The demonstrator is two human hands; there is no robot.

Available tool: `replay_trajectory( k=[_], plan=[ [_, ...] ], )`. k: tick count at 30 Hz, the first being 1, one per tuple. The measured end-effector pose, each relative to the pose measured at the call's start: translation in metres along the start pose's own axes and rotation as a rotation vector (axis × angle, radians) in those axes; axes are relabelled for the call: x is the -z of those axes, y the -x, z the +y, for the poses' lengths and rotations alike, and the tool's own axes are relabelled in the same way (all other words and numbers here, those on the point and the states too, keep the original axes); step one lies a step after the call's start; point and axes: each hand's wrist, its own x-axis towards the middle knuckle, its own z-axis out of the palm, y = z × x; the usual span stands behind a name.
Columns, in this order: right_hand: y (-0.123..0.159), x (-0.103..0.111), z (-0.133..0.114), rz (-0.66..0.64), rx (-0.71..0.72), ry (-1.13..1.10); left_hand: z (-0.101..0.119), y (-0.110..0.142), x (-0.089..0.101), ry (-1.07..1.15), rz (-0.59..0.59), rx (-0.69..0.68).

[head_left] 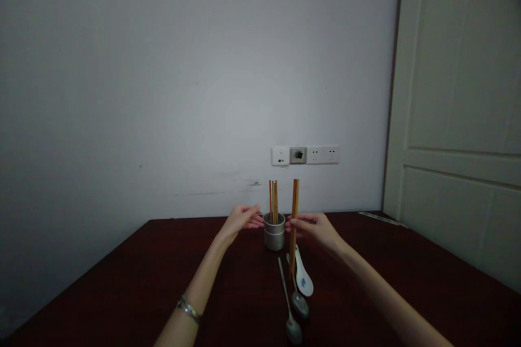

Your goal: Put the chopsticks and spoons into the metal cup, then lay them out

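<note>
I find the lower ends of the standing chopsticks (275,200) hidden inside the grey cup (274,241). The held chopsticks (295,198) mask parts of the right hand (313,227) and middle spoon (300,305). I cannot resolve the blue motif (303,282). The lower edge cuts both forearms (205,279) and desk (122,293).

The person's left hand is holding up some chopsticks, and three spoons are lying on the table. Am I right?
Not quite: the head view shows the held chopsticks in the right hand, not the left hand. Three spoons are lying on the table.
</note>
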Motion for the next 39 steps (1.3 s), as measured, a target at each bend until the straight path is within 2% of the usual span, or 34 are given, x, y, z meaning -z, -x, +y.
replay_trajectory(
  k=[4, 7, 11, 16, 21, 27, 39],
  plan=[
    [-0.046, 0.022, -0.019, 0.187, 0.102, -0.013, -0.044, -0.023, 0.026, 0.049, 0.106, 0.115],
    [-0.08, 0.035, -0.03, 0.266, 0.166, -0.004, -0.07, -0.032, 0.039, 0.055, 0.16, 0.18],
    [-0.113, 0.04, -0.034, 0.288, 0.209, 0.006, -0.088, -0.033, 0.047, 0.065, 0.146, 0.222],
    [-0.137, 0.034, -0.022, 0.299, 0.149, 0.041, -0.103, -0.03, 0.05, 0.079, 0.159, 0.252],
    [-0.149, 0.028, 0.0, 0.301, 0.102, 0.072, -0.121, -0.033, 0.056, 0.089, 0.18, 0.314],
    [-0.147, 0.023, 0.019, 0.291, 0.055, 0.113, -0.136, -0.032, 0.061, 0.09, 0.144, 0.367],
    [-0.14, 0.026, 0.042, 0.302, -0.02, 0.127, -0.134, -0.031, 0.06, 0.102, 0.151, 0.358]
  ],
)
